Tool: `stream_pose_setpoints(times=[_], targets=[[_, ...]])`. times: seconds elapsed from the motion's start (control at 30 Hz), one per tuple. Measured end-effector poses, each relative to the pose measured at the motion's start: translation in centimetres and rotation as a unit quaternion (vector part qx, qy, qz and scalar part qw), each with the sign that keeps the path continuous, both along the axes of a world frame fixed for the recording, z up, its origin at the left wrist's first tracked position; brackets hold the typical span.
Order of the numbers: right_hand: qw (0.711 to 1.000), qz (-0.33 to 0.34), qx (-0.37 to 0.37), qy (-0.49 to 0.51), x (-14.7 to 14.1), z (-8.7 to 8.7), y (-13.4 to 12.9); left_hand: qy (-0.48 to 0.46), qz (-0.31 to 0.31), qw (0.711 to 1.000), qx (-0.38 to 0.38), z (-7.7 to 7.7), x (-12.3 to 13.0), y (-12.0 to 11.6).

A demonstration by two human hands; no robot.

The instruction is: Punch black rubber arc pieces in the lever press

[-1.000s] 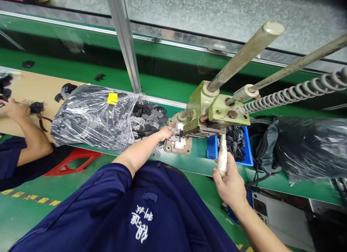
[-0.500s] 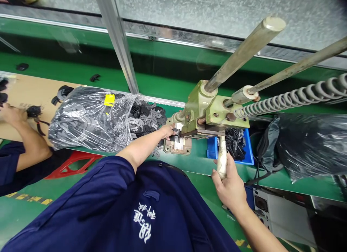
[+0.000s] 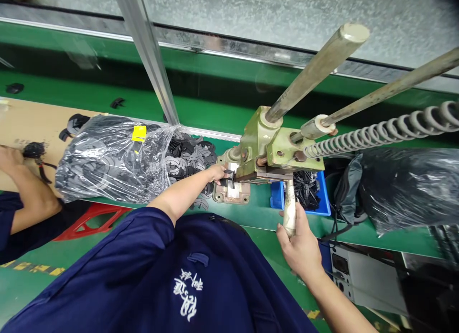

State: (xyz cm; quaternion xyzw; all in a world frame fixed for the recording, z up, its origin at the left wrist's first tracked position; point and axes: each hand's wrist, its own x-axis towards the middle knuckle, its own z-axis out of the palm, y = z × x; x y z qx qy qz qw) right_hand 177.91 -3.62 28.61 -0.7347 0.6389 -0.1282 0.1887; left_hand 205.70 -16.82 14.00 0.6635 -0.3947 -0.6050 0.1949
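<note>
Fingers of the left hand (image 3: 217, 173) pinch a dark part (image 3: 226, 182) over the base (image 3: 244, 198) of the green press (image 3: 255, 139), presumably steadying it; the right hand (image 3: 304, 252) grips the pale handle (image 3: 289, 209), probably for leverage. Loose parts (image 3: 193, 157) lie left, seemingly for easy reach.

press head (image 3: 255, 139) was painted pale green | lever grip (image 3: 289, 211) was coloured dirty white | bin (image 3: 325, 195) was coloured blue | bench (image 3: 260, 209) was surfaced in green | sticker (image 3: 139, 133) was coloured bright yellow | shirt (image 3: 229, 280) was dyed navy, lettered in white | floor tape (image 3: 40, 268) was striped yellow and black
</note>
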Motion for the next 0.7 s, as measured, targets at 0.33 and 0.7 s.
stream_pose_setpoints(times=[0.33, 0.7], targets=[[1.000, 0.000, -0.007, 0.020, 0.1, 0.2, 0.0, -0.135, -0.055, 0.989, -0.033, 1.4, -0.4, 0.2], [1.000, -0.015, 0.003, 0.008, 0.5, -0.1, 0.0, -0.148, 0.073, 0.986, -0.021, 0.6, -2.2, 2.8]])
